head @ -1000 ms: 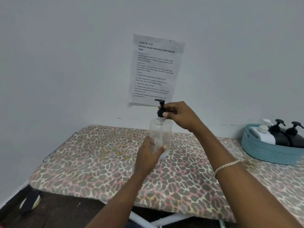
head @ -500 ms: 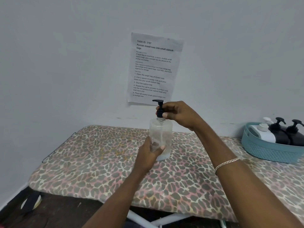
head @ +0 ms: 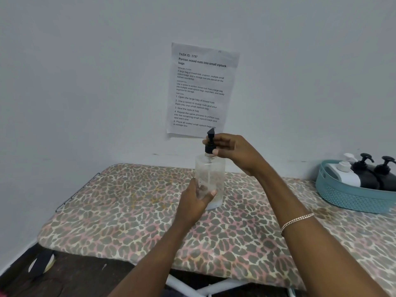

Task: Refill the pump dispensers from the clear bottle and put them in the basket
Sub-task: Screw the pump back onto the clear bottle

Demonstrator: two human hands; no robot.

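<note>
A clear bottle (head: 212, 176) with a black pump top (head: 210, 141) stands on the leopard-print board (head: 128, 202), nearly empty with a little pale liquid at its base. My left hand (head: 198, 199) grips the bottle's lower body. My right hand (head: 232, 147) pinches the black pump collar at the neck. At the far right a teal basket (head: 351, 197) holds a white pump dispenser (head: 345, 175) and two black pump dispensers (head: 371, 176), lying tilted.
A printed paper sheet (head: 202, 91) hangs on the grey wall behind the bottle. The board's left end and front edge drop to a dark floor, where a roll of tape (head: 41, 264) lies. White frame legs (head: 205, 286) show under the board.
The pump spout has turned from pointing left to pointing toward the wall under my right fingers. The bottle and my left hand stay in place.
</note>
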